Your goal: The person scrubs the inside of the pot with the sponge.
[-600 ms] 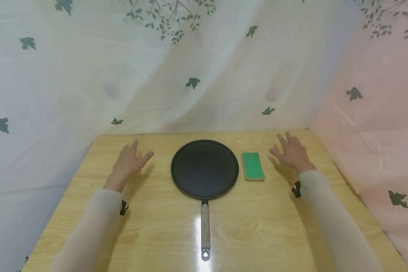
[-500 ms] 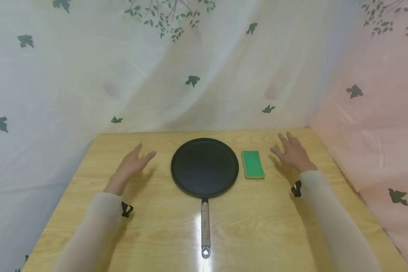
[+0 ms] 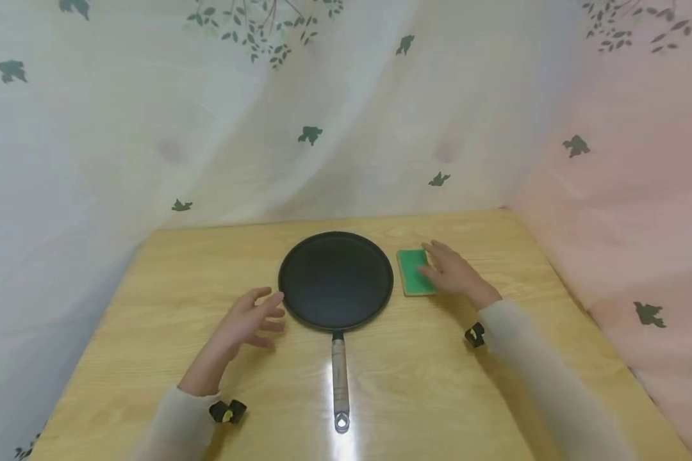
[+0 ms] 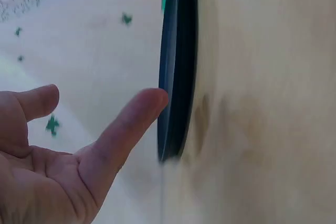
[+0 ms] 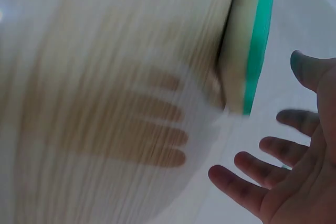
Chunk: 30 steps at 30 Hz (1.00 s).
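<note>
A round black flat pan (image 3: 336, 280) lies on the wooden table, its wood-look handle (image 3: 340, 378) pointing toward me. Just right of it is a sponge (image 3: 412, 272) with a green top and a pale body (image 5: 239, 51). My left hand (image 3: 248, 323) is at the pan's lower left edge, fingers spread and holding nothing; the thumb overlaps the rim in the head view. My right hand (image 3: 452, 272) reaches over the sponge's right side with fingers extended. In the right wrist view that hand (image 5: 294, 166) is apart from the sponge, thumb and fingers spread.
The light wooden table (image 3: 207, 269) meets a hanging cloth (image 3: 236, 160) printed with birds and leaves at the back and sides. Dark wrist cameras (image 3: 227, 411) sit at both sleeve cuffs.
My left hand has come nearer and right, to the pan's lower left edge. My right hand has moved left, over the sponge. The head view has shifted slightly; pan and sponge lie still.
</note>
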Each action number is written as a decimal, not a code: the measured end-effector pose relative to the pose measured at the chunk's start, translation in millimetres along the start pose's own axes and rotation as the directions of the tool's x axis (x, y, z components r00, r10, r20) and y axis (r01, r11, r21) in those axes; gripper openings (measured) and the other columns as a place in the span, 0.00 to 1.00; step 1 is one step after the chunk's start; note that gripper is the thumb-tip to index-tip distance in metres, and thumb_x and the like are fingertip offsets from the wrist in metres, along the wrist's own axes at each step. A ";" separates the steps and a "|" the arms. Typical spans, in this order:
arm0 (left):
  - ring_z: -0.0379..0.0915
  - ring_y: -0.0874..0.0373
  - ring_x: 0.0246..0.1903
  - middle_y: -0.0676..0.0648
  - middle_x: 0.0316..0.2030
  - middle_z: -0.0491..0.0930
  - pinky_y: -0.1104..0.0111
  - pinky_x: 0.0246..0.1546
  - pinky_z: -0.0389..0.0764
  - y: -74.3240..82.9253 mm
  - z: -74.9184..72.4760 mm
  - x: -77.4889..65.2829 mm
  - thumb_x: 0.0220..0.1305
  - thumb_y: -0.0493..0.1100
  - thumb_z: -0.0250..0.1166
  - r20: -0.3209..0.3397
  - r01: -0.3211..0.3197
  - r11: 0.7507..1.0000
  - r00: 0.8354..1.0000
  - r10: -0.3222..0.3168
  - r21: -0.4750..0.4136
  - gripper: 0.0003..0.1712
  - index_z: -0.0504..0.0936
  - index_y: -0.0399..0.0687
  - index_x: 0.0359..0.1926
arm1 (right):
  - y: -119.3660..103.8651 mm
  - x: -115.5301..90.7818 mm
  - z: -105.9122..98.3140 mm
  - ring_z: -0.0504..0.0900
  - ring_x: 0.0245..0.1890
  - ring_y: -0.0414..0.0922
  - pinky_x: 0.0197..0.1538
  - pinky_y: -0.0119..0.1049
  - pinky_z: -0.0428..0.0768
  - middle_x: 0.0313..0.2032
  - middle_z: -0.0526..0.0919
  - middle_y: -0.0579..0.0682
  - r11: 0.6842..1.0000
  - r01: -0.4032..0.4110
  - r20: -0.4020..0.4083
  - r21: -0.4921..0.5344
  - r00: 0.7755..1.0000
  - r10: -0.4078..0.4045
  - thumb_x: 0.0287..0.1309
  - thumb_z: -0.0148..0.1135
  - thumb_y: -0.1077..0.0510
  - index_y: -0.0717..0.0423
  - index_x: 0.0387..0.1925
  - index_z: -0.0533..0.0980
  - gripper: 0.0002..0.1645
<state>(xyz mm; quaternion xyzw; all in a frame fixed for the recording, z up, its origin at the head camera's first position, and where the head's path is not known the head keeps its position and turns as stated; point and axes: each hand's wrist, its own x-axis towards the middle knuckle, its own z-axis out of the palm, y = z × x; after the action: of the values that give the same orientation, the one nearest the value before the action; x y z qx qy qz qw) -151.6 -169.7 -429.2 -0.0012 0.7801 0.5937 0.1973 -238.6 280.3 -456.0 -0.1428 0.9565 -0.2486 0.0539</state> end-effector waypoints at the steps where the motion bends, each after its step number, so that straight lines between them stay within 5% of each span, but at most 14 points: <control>1: 0.83 0.33 0.54 0.22 0.63 0.75 0.49 0.41 0.95 -2.9 5.5 -5.6 0.81 0.57 0.58 0.006 0.009 1.000 1.000 -0.009 -0.016 0.47 0.49 0.29 0.80 | -6.5 2.1 4.5 0.53 0.77 0.73 0.79 0.73 0.57 0.79 0.51 0.73 1.000 0.022 0.003 -0.002 1.000 -0.022 0.80 0.54 0.43 0.65 0.80 0.56 0.43; 8: 0.86 0.35 0.49 0.23 0.61 0.76 0.51 0.36 0.95 -20.1 44.8 -29.0 0.79 0.52 0.61 0.129 0.031 0.997 0.991 -0.022 -0.071 0.44 0.54 0.26 0.77 | -31.7 6.4 21.1 0.55 0.76 0.74 0.77 0.75 0.60 0.78 0.54 0.73 0.997 0.074 -0.004 -0.034 0.997 -0.075 0.80 0.54 0.49 0.65 0.78 0.62 0.36; 14: 0.85 0.33 0.48 0.23 0.61 0.74 0.48 0.34 0.95 -24.8 77.4 -42.9 0.74 0.46 0.69 0.157 0.010 0.995 0.988 0.006 -0.102 0.48 0.51 0.24 0.78 | -33.9 5.6 26.0 0.52 0.77 0.75 0.75 0.77 0.61 0.78 0.54 0.73 0.994 0.090 0.017 -0.067 0.996 -0.089 0.77 0.59 0.52 0.64 0.78 0.62 0.37; 19: 0.86 0.45 0.41 0.26 0.59 0.74 0.52 0.34 0.95 -30.2 102.5 -46.4 0.68 0.40 0.74 0.175 -0.041 0.996 0.983 0.055 -0.080 0.54 0.49 0.23 0.78 | -33.9 6.8 29.8 0.51 0.77 0.75 0.75 0.76 0.62 0.78 0.54 0.72 0.994 0.090 0.032 -0.067 0.996 -0.088 0.73 0.60 0.55 0.65 0.78 0.63 0.38; 25: 0.82 0.56 0.30 0.37 0.48 0.79 0.65 0.28 0.92 -33.9 115.0 -49.0 0.63 0.36 0.76 0.176 -0.120 0.993 0.978 0.115 0.017 0.52 0.53 0.20 0.76 | -35.5 8.7 33.0 0.50 0.78 0.74 0.76 0.74 0.61 0.78 0.55 0.72 0.994 0.097 0.040 -0.041 0.995 -0.096 0.70 0.57 0.58 0.67 0.78 0.61 0.39; 30: 0.81 0.56 0.29 0.38 0.47 0.80 0.65 0.26 0.92 -35.5 115.3 -49.2 0.62 0.31 0.74 0.190 -0.145 0.989 0.971 0.143 -0.001 0.49 0.55 0.18 0.74 | -38.2 7.5 35.4 0.48 0.79 0.73 0.79 0.72 0.55 0.78 0.54 0.72 0.994 0.094 0.041 -0.055 0.995 -0.092 0.70 0.55 0.59 0.69 0.78 0.60 0.39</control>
<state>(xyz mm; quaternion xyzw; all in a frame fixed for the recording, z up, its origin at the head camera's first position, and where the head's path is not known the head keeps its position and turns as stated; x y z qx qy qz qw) -62.5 -84.8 -471.9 0.1130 0.7596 0.5989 0.2270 -230.1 229.8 -468.3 -0.1936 0.9542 -0.2207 0.0567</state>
